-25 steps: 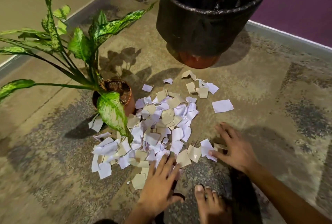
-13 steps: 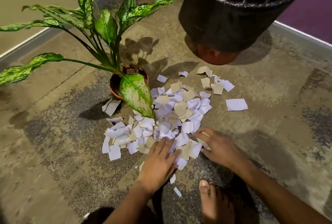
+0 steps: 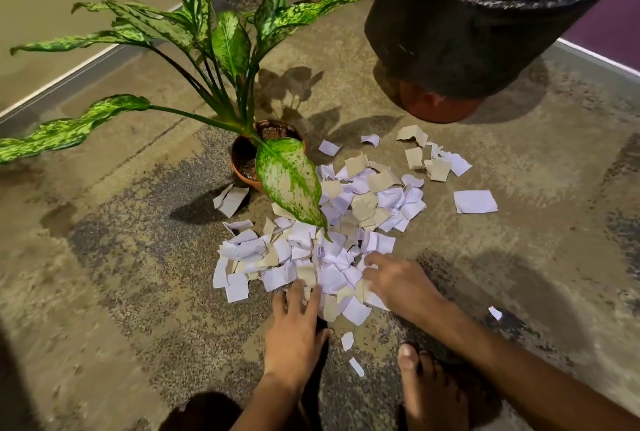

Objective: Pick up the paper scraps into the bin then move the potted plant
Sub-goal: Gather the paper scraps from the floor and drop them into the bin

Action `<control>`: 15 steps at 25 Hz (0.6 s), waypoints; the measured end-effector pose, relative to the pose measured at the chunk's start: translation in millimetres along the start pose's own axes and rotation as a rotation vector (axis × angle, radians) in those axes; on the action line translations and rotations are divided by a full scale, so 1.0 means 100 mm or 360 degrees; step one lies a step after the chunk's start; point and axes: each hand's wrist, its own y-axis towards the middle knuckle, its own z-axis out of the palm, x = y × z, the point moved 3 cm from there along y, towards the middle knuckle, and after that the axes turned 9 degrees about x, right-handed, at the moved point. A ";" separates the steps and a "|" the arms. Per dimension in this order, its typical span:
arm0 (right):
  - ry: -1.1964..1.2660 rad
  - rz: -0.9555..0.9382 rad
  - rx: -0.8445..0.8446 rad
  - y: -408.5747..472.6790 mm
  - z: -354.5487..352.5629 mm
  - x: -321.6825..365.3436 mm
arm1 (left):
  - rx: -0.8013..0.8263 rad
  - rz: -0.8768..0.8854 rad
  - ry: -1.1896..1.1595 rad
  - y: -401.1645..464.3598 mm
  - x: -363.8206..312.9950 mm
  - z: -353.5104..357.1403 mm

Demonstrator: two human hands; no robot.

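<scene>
One bin (image 3: 460, 39), black-lined, holds no visible scraps; one potted plant (image 3: 266, 150) stands beside the paper scraps (image 3: 332, 226) heaped on the floor (image 3: 121, 257). Left hand (image 3: 294, 330) and right hand (image 3: 401, 283) press the heap's near edge, fingers spread flat.

both hands (image 3: 294, 330) closer together, paper scraps (image 3: 332, 257) bunched tighter

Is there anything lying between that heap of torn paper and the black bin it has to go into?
Nothing visible blocks the way. Between the paper scraps and the bin lies only open carpet with a few stray pieces. The potted plant stands off to the left, one leaf drooping over the heap.
</scene>
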 end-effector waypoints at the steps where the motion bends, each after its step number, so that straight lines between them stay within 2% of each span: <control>1: 0.0033 0.0007 -0.0053 0.02 -0.02 -0.04 | -0.0056 0.0035 -0.0023 0.00 -0.02 -0.03; 3: 0.0170 0.0009 -0.0116 0.02 -0.11 -0.07 | -0.0112 0.0091 -0.0078 0.04 -0.04 -0.08; 5: 0.0263 -0.0041 -0.0034 0.02 -0.13 -0.03 | -0.0164 0.0113 -0.0176 0.10 -0.06 -0.11; 10: 0.0150 -0.0306 0.0107 0.07 -0.01 0.19 | -0.0343 0.0120 -0.0450 0.19 -0.09 -0.17; 13: 0.0026 -0.0300 0.0006 0.09 -0.02 0.13 | -0.0393 0.0125 -0.0560 0.24 -0.12 -0.23; 15: 0.0076 -0.0277 -0.0097 0.10 -0.04 0.04 | -0.0431 0.0157 -0.0530 0.27 -0.15 -0.30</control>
